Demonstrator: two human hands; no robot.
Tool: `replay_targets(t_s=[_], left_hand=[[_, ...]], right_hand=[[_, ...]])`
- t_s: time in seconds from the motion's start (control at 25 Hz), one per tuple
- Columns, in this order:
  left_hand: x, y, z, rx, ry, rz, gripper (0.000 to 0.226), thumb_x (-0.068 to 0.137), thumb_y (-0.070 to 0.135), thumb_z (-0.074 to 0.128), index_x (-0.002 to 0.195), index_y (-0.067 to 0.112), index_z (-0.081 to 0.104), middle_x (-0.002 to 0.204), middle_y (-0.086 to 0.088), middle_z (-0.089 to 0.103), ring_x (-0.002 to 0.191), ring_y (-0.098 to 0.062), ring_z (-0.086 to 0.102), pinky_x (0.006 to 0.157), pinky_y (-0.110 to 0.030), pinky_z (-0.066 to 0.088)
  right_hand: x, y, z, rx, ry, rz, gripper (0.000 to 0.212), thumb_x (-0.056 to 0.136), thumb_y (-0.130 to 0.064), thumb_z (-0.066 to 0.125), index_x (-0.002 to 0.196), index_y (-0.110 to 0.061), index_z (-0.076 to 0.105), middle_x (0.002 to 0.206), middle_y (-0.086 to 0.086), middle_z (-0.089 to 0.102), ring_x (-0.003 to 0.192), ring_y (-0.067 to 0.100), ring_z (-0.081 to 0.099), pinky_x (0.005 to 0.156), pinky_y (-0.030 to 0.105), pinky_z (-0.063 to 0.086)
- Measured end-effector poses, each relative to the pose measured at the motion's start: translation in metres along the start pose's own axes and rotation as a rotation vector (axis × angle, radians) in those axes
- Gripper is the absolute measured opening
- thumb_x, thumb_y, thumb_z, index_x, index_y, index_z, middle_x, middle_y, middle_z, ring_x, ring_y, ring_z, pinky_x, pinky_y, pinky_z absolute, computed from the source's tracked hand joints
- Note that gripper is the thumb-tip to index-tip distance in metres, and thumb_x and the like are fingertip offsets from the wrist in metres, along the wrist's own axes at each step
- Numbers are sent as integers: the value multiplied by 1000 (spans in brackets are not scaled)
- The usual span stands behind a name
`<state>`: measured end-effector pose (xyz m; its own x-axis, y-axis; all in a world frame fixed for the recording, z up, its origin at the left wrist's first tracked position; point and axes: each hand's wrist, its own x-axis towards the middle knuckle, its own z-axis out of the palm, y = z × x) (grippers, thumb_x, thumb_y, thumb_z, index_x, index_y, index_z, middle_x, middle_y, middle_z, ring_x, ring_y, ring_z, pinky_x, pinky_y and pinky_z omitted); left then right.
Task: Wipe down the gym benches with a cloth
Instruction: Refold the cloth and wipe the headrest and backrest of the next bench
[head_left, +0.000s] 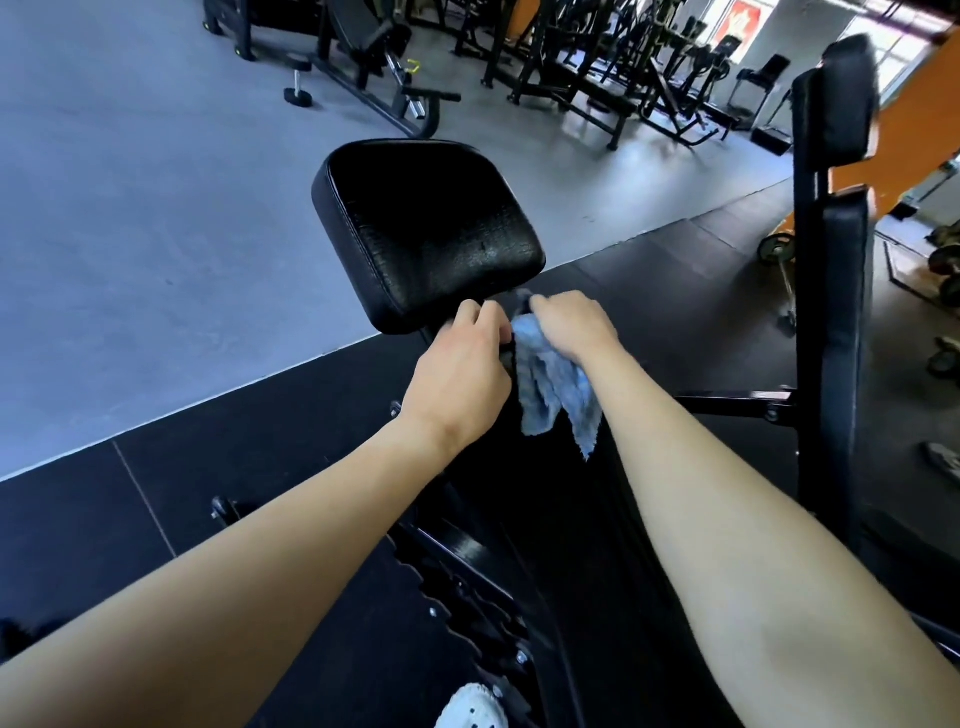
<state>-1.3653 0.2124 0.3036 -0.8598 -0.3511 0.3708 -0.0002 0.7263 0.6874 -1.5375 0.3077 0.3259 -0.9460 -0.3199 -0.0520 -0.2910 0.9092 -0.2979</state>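
The blue cloth hangs bunched from the right hand, whose fingers grip it just below the near edge of the black bench pad. The left hand sits beside it, fingers curled under that edge; whether they grip anything is unclear.

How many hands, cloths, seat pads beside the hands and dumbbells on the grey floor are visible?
Hands: 2, left hand and right hand
Blue cloth: 1
Black seat pad: 1
Dumbbell on the grey floor: 1
Total: 5
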Motion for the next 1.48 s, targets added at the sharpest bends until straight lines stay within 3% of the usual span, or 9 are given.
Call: replay_targets(t_s=[0.08, 0.16, 0.28, 0.44, 0.6, 0.76, 1.0, 1.24, 1.48], left_hand=[[-2, 2, 0, 30, -5, -11, 39, 78, -5, 42, 110, 15, 51, 113, -3, 50, 93, -28, 51, 75, -48, 49], [-2, 1, 1, 52, 4, -21, 39, 77, -5, 42, 109, 15, 51, 112, -2, 49, 92, -27, 49, 75, -48, 49], [-2, 0, 4, 59, 18, -22, 38, 76, -5, 41, 107, 15, 51, 110, -1, 48, 90, -27, 47, 73, -48, 48], [-1, -2, 8, 56, 49, -14, 36, 77, -5, 42, 104, 16, 52, 107, -1, 48, 87, -27, 48, 70, -44, 46], [-2, -5, 8, 29, 74, -8, 34, 80, -7, 42, 100, 17, 54, 104, 0, 49, 86, -26, 48, 68, -40, 43], [-3, -5, 7, 29, 83, -4, 33, 80, -8, 42, 98, 17, 55, 103, 1, 49, 85, -26, 48, 66, -38, 41], [-2, -8, 10, 9, 100, 15, 28, 84, -4, 41, 96, 17, 55, 100, 2, 49, 80, -25, 48, 62, -32, 30], [-2, -6, 8, -23, 122, -19, 29, 85, -4, 40, 97, 17, 57, 101, 0, 52, 84, -25, 49, 65, -35, 36], [-4, -6, 9, -47, 124, -20, 32, 83, -5, 38, 97, 17, 57, 102, 0, 54, 86, -28, 52, 69, -41, 45]], right_hand=[[-3, 15, -4, 195, 4, 182, 56, 95, -54, 36, 110, -10, 67, 118, 13, 66, 108, 34, 59, 87, 40, 47], [-13, 26, 4, 271, 76, 229, 57, 102, -49, 27, 118, -9, 63, 127, 15, 62, 105, 33, 54, 85, 41, 40], [-32, 30, 22, 235, 216, 181, 53, 105, -38, 14, 126, -9, 53, 131, 17, 58, 109, 36, 50, 84, 45, 35], [-47, 45, 42, 54, 277, 69, 68, 98, -49, 6, 144, -13, 41, 141, 15, 50, 121, 38, 47, 97, 49, 37], [-36, 48, 13, 368, 126, 209, 70, 99, -64, 26, 138, -12, 53, 140, 13, 56, 125, 33, 51, 91, 42, 36], [-33, 35, 6, 282, 87, 352, 73, 100, -60, 21, 142, -8, 51, 143, 16, 55, 128, 34, 51, 92, 42, 36], [-49, 3, 33, 25, 262, -113, 49, 107, -43, 24, 139, -20, 53, 155, 7, 39, 143, 36, 29, 119, 51, 22], [-90, 46, 48, 75, 231, -272, 62, 110, -45, 17, 163, -15, 4, 170, -1, 2, 157, 15, -2, 128, 36, 3], [-69, 37, 38, 163, 186, 101, 66, 109, -41, 17, 158, 3, 20, 166, 21, 19, 155, 30, 15, 127, 43, 10]])
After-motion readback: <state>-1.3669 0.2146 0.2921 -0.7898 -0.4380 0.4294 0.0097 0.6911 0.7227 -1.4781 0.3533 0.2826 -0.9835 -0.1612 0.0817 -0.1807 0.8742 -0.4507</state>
